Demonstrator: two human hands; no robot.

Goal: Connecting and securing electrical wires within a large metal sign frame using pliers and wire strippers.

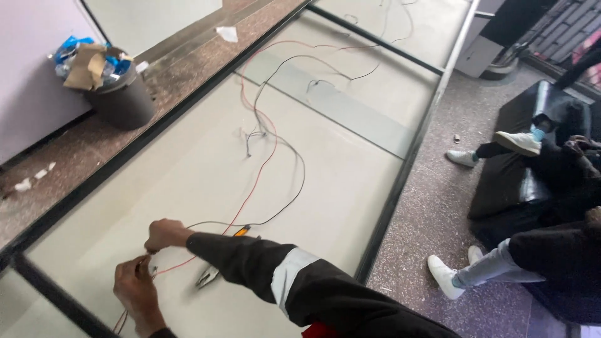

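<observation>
Color-wise it's a red wire (253,188) and a black wire (294,188) looping over a pale grey-green panel (188,169) with black framing, speckled brown-grey floor (432,206), dark grey bin (122,100) far left, white sneakers (446,275) right.

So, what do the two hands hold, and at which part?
Both hands pinch thin wire: the left hand and right hand meet near the end of the red wire. The exact grip is too small to see.

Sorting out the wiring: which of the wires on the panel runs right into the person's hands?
The red wire: it curves down to the left hand and right hand; the black wire loops away beside it.
</observation>
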